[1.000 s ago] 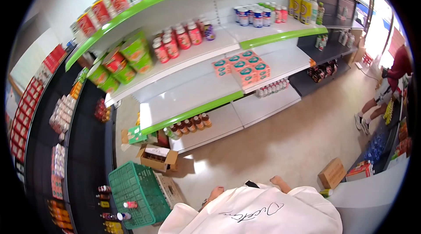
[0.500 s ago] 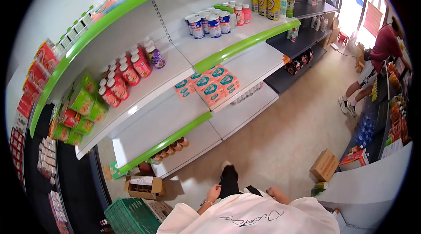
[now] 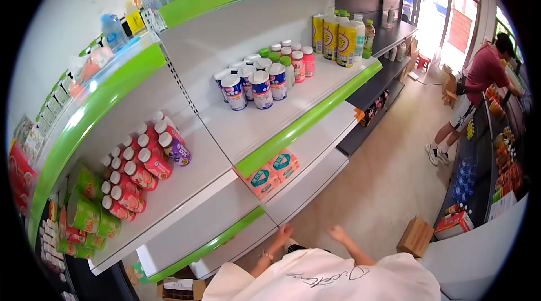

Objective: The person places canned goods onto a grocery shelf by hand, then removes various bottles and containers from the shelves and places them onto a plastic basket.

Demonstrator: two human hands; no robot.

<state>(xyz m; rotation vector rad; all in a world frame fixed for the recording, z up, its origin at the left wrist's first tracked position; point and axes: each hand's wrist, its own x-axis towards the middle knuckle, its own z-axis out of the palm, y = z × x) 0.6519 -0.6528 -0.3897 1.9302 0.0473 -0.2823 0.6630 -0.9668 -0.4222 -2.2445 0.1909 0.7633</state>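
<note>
My left hand (image 3: pixel 283 235), a bracelet or watch at its wrist, hangs low near the front edge of the lower white shelf (image 3: pixel 296 191). Its fingers look loosely stretched, and no object shows in them. To its right, my right hand (image 3: pixel 339 235) is held over the floor with fingers loosely out, also without a visible object. Nearest to my left hand are pink-orange packs with teal labels (image 3: pixel 263 181), partly hidden under the green-edged shelf. Above them, that shelf holds blue-and-white cans (image 3: pixel 262 90), pink bottles (image 3: pixel 307 61) and tall yellow cans (image 3: pixel 346 45).
Red bottles (image 3: pixel 155 163) and green tubs (image 3: pixel 83 211) fill the left shelf. An open carton (image 3: pixel 180 288) lies below. A closed cardboard box (image 3: pixel 416 236) stands on the floor (image 3: pixel 360 188) at right. Further off, a person in a red shirt (image 3: pixel 486 70) faces the opposite shelves.
My view has moved closer to the shelves, which look larger and lower. Both hands have risen somewhat in front of me. The person at right leans forward with an arm toward the shelf.
</note>
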